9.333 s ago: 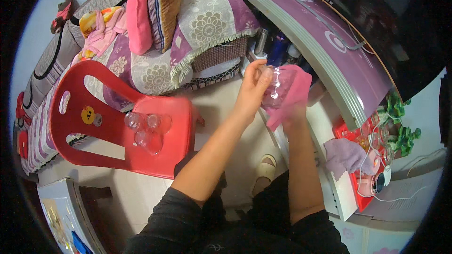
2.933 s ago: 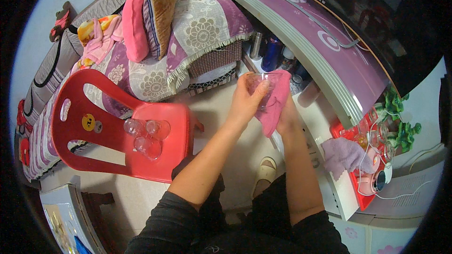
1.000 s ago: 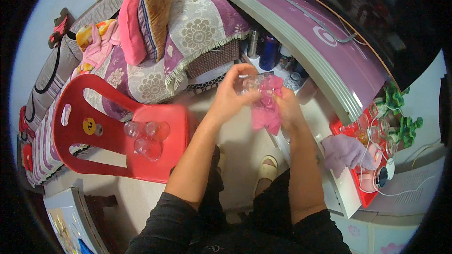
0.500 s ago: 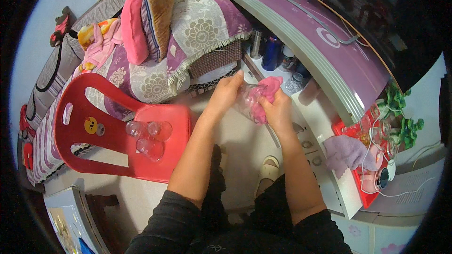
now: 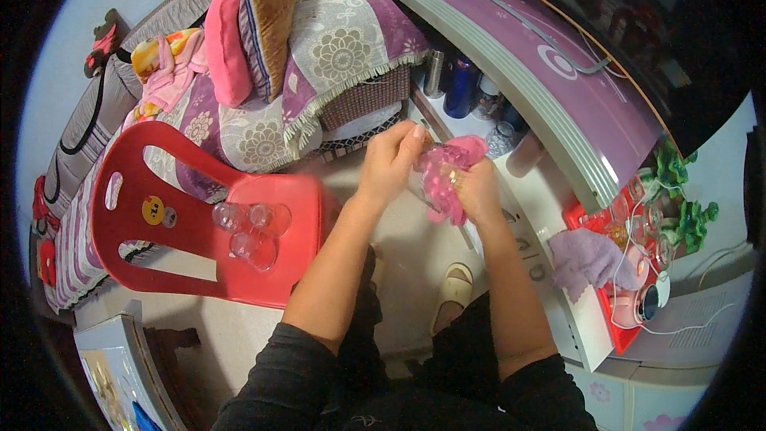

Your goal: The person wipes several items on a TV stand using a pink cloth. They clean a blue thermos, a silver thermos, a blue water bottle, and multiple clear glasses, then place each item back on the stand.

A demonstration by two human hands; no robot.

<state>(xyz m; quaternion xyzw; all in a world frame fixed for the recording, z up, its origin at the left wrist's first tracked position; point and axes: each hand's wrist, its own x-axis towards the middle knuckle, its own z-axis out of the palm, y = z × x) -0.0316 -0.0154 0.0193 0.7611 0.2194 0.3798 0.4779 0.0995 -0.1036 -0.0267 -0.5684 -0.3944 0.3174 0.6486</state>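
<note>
In front of my body, my left hand [image 5: 389, 163] is closed around one end of a clear drinking glass [image 5: 417, 183]. A bright pink cloth [image 5: 466, 148] is bunched over the glass's other end, and my right hand [image 5: 479, 191] grips it there. Some pink shows through the glass wall; how far the cloth reaches inside I cannot tell. On the red plastic chair [image 5: 263, 287] to the left, three clear glasses [image 5: 254, 250] rest close together on the seat.
A sofa with a patterned cover [image 5: 339, 52] lies beyond the chair. At right, a purple-topped cabinet [image 5: 523, 40] holds bottles [image 5: 461, 89] on its lower shelf. A red tray [image 5: 626, 341] carries glasses and a pink cup, beside a lilac towel [image 5: 589, 259].
My right hand has shifted slightly nearer to me, and the pink cloth is spread wider over the glass. My left hand has moved a little to the right. The glasses on the chair are unmoved.
</note>
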